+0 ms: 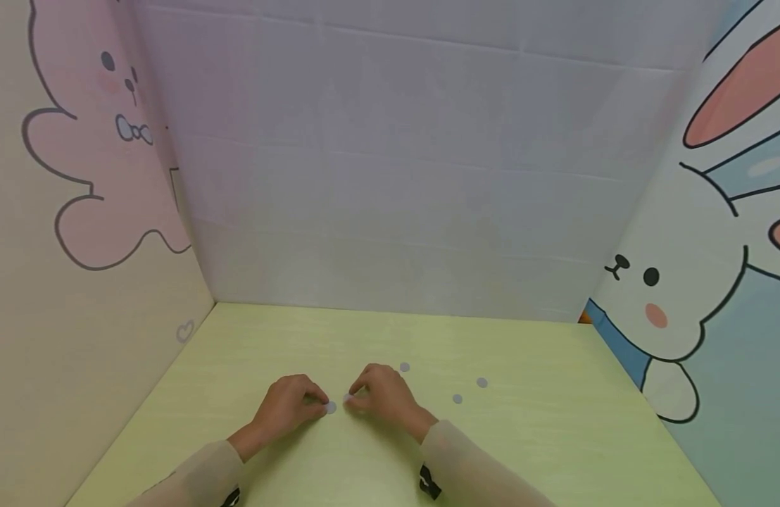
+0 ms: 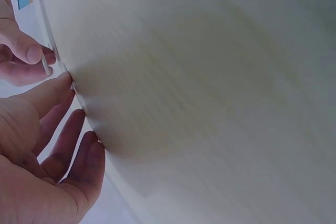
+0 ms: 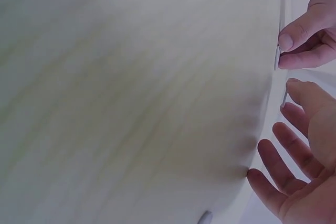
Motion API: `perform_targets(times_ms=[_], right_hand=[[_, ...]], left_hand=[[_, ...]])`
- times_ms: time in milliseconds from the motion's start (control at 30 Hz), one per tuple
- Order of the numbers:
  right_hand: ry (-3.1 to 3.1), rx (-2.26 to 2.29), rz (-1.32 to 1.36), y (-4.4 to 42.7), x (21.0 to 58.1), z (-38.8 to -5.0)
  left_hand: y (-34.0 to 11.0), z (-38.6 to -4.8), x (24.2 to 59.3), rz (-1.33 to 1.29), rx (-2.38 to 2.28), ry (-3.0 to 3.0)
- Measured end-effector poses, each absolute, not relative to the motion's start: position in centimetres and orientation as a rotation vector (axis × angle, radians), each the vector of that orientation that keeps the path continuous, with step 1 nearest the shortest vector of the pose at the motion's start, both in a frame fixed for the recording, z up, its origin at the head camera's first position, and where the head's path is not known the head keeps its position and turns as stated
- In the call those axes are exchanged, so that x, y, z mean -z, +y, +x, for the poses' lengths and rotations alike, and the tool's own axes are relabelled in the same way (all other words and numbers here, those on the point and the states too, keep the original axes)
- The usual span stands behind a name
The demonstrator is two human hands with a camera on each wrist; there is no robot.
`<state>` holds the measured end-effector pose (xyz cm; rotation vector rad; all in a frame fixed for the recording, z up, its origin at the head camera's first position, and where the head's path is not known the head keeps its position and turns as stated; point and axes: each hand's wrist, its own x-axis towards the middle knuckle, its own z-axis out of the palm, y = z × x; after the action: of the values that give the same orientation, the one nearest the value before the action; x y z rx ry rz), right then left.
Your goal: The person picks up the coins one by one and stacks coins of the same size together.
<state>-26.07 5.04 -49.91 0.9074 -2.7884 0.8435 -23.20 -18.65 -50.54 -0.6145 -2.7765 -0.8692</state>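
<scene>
My left hand [image 1: 291,405] pinches the left edge of a small grey round disc [image 1: 330,408] between thumb and finger, at or just above the tabletop. Close to its right, my right hand [image 1: 386,396] holds a similar disc [image 1: 348,398] with thumb and index finger. A narrow gap separates the two discs. In the right wrist view, the disc in my left hand [image 3: 277,59] looks thin and edge-on, and the right hand's other fingers [image 3: 281,163] are spread, the lowest touching the surface. The left wrist view shows the right hand's disc [image 2: 45,64] tilted upright.
Three more grey discs lie apart on the pale yellow-green table [image 1: 523,436]: one disc [image 1: 405,367] behind my right hand, another disc [image 1: 457,398] and a third disc [image 1: 481,382] farther right. A plain pale wall [image 1: 396,176] stands behind, with cartoon-printed walls either side.
</scene>
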Motion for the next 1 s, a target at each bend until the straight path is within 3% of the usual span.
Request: perform_targets(times_ms=[1000], right_hand=[[-2.763,-0.629,0.992,2.7,50.8,-25.8]], left_hand=[[-18.7,-23.4,50.6,-0.615,0.884,-2.778]])
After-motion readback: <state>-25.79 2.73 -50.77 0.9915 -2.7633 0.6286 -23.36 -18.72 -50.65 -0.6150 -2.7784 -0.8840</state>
